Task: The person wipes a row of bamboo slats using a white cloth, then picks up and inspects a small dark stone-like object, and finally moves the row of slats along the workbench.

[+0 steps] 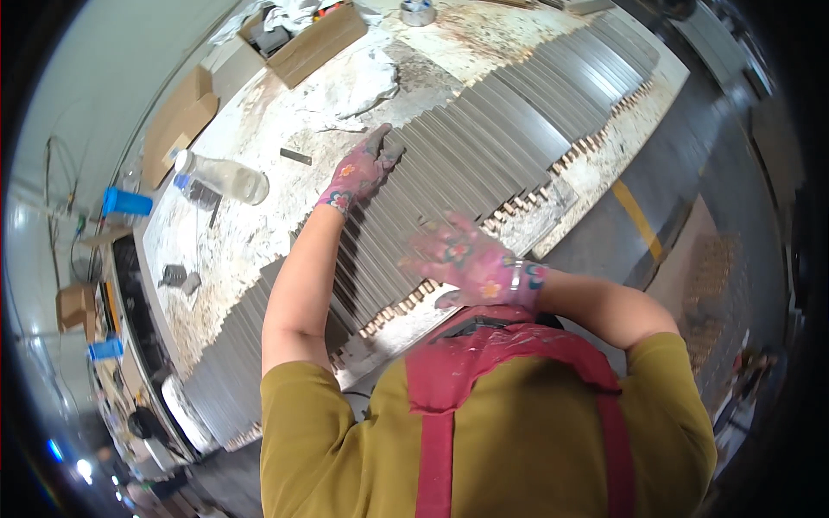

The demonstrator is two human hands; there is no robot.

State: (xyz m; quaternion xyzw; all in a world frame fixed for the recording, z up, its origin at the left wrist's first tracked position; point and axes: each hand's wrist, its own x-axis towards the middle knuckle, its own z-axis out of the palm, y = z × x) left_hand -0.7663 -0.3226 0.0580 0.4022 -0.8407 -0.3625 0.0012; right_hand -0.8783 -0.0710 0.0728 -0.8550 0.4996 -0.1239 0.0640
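Note:
A long row of grey metal strips (466, 142) lies side by side across the table, with short tan peg-like ends (399, 308) along the near edge. My left hand (361, 171), in a pink flowered glove with greyed fingertips, rests at the far ends of the strips, its fingers stretched out. Nearer to me, my right hand (462, 259), gloved alike, is over the near part of the row. Motion blurs its fingers, but they look spread, and nothing shows in them. Whether it touches the strips I cannot tell.
On the stained white table (250, 138) are a clear plastic bottle (229, 180), a small dark metal piece (295, 156), a white cloth (358, 82) and a cardboard box (318, 45) of odds and ends. A roll of tape (418, 12) sits at the far edge. Blue containers (127, 202) stand left.

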